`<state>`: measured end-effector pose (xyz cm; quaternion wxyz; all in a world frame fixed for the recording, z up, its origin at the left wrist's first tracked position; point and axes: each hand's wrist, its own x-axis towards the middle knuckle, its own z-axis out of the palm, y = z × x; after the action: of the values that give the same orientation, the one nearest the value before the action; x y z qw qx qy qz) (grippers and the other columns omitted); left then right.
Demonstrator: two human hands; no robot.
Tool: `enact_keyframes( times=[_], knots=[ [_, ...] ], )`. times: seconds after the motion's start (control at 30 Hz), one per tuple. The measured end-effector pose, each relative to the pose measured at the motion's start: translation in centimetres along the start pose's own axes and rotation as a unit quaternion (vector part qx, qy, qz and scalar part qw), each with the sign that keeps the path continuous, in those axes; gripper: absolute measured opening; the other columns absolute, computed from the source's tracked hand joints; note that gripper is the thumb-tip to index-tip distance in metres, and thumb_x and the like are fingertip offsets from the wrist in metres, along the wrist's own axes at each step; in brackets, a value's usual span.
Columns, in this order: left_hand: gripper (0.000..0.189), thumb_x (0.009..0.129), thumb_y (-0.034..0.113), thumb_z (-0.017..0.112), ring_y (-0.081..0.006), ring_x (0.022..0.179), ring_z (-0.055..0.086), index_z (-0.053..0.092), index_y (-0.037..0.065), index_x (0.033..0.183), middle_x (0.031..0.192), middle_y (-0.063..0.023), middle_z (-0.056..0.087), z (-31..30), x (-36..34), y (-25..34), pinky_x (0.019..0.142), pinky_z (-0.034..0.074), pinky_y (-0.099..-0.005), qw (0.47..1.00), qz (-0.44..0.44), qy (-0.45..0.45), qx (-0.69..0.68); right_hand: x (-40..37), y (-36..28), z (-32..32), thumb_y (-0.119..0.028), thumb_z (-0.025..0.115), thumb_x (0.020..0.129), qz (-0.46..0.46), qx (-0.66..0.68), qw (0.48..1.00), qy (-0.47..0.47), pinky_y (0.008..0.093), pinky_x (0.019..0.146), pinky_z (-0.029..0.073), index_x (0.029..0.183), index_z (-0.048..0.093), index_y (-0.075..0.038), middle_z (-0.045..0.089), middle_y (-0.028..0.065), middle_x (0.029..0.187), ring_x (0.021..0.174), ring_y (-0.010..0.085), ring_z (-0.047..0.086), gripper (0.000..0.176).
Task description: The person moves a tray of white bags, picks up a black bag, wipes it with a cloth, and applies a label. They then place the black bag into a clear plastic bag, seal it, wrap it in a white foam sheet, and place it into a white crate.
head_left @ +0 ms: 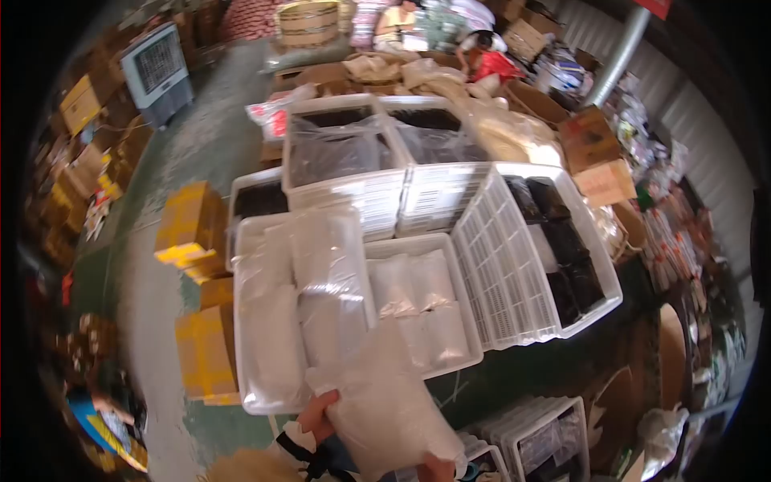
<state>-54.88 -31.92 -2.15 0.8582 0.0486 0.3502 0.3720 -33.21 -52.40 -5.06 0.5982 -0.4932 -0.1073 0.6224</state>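
Note:
A filled, whitish plastic bag [389, 410] is held between my two hands at the bottom centre. My left hand [320, 414] grips its left side, fingers closed on the edge. My right hand [438, 467] holds the lower right corner, partly cut off by the frame's bottom. Just beyond the bag stands a white plastic crate [247, 392] packed with similar whitish bags [329, 249]. To its right, a lower white crate [474, 341] holds several bags with pinkish contents [426, 281]. What fills the held bag cannot be made out.
A tall white crate [514, 265] at the right holds black packs [566, 241]. Two crates [345, 193] with clear film stand behind. Taped cardboard boxes [205, 341] line the left, near an air cooler [157, 68]. More crates [546, 438] stand lower right. People [482, 60] sit far back.

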Motion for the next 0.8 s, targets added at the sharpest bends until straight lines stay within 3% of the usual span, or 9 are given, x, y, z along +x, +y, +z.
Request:
enact_keyframes(
  times=[0.03,0.17,0.27,0.37,0.43,0.47,0.57,0.6,0.8],
  knots=[
    [0.055,0.086,0.019,0.054,-0.0298,0.118,0.046,0.032,0.003,0.134,0.131,-0.0142,0.045,0.5,1.1,1.2,0.100,0.038,-0.0439,1.000,-0.022,0.012,0.005,0.8,0.3,0.3,-0.025,0.057,0.083,0.013,-0.023,1.000,0.004,0.0411,0.103,0.031,0.135,0.030,0.002,0.037,0.0182,0.137,0.127,0.0312,0.036,0.064],
    [0.051,0.085,0.020,0.055,-0.0284,0.112,0.051,0.038,0.001,0.129,0.124,-0.0145,0.050,1.3,4.9,2.9,0.097,0.041,-0.0432,0.996,-0.091,0.007,0.012,5.6,-12.5,5.2,-0.062,0.048,0.082,0.093,0.204,0.934,-0.279,0.0371,0.099,0.036,0.136,0.024,-0.002,0.040,0.0136,0.134,0.118,0.0258,0.044,0.084],
    [0.051,0.082,0.017,0.061,-0.0258,0.107,0.054,0.041,0.001,0.127,0.120,-0.0132,0.053,4.0,8.4,2.4,0.093,0.044,-0.0401,0.992,-0.107,-0.035,0.059,10.6,-13.5,5.0,-0.046,0.066,0.078,0.120,0.131,0.972,-0.151,0.0397,0.095,0.040,0.136,0.023,0.000,0.046,0.0123,0.126,0.108,0.0255,0.052,0.086],
    [0.054,0.077,0.010,0.067,-0.0235,0.104,0.055,0.043,0.002,0.124,0.118,-0.0117,0.054,7.0,9.8,1.5,0.089,0.046,-0.0371,0.984,-0.102,0.002,0.144,14.8,-13.6,3.2,-0.033,0.069,0.078,0.191,-0.106,0.970,-0.109,0.0352,0.092,0.041,0.132,0.034,-0.001,0.053,0.0083,0.118,0.102,0.0196,0.055,0.072],
    [0.056,0.073,0.006,0.070,-0.0225,0.103,0.055,0.044,0.002,0.123,0.116,-0.0110,0.055,6.8,10.8,-0.6,0.087,0.046,-0.0357,0.986,-0.098,0.027,0.135,15.9,-11.4,-0.3,-0.026,0.070,0.078,0.223,-0.079,0.970,-0.054,0.0323,0.090,0.042,0.129,0.040,-0.001,0.055,0.0069,0.114,0.101,0.0171,0.054,0.064],
    [0.049,0.080,0.016,0.065,-0.0232,0.102,0.056,0.046,0.003,0.123,0.113,-0.0106,0.057,7.0,11.0,-1.6,0.087,0.047,-0.0356,0.981,-0.070,0.036,0.178,16.1,-10.7,-1.1,-0.023,0.070,0.077,0.243,-0.062,0.968,-0.029,0.0309,0.089,0.042,0.127,0.043,-0.001,0.056,0.0062,0.112,0.101,0.0158,0.054,0.060],
    [0.065,0.079,0.024,0.068,-0.0271,0.110,0.048,0.037,0.000,0.132,0.126,-0.0143,0.047,5.1,13.2,-4.0,0.094,0.040,-0.0357,0.960,-0.100,0.028,0.260,17.6,-11.0,-2.8,-0.021,0.072,0.076,0.220,-0.062,0.973,-0.028,0.0292,0.087,0.043,0.126,0.045,-0.001,0.057,0.0062,0.110,0.100,0.0147,0.054,0.060],
    [0.054,0.080,0.018,0.067,-0.0244,0.103,0.053,0.044,0.001,0.125,0.115,-0.0101,0.055,5.2,13.6,-5.0,0.087,0.046,-0.0328,0.964,-0.103,0.065,0.235,18.5,-10.6,-4.3,-0.022,0.074,0.075,0.229,-0.053,0.971,-0.043,0.0294,0.086,0.043,0.125,0.045,0.000,0.057,0.0066,0.109,0.099,0.0143,0.054,0.062],
    [0.051,0.081,0.022,0.064,-0.0244,0.100,0.056,0.046,0.001,0.124,0.114,-0.0120,0.056,9.5,17.6,-9.3,0.086,0.047,-0.0352,0.937,-0.263,0.165,0.161,24.1,-17.6,-7.6,-0.025,0.075,0.075,0.259,-0.116,0.957,-0.060,0.0279,0.085,0.044,0.126,0.041,0.000,0.055,0.0065,0.112,0.100,0.0135,0.053,0.066]
  ],
)
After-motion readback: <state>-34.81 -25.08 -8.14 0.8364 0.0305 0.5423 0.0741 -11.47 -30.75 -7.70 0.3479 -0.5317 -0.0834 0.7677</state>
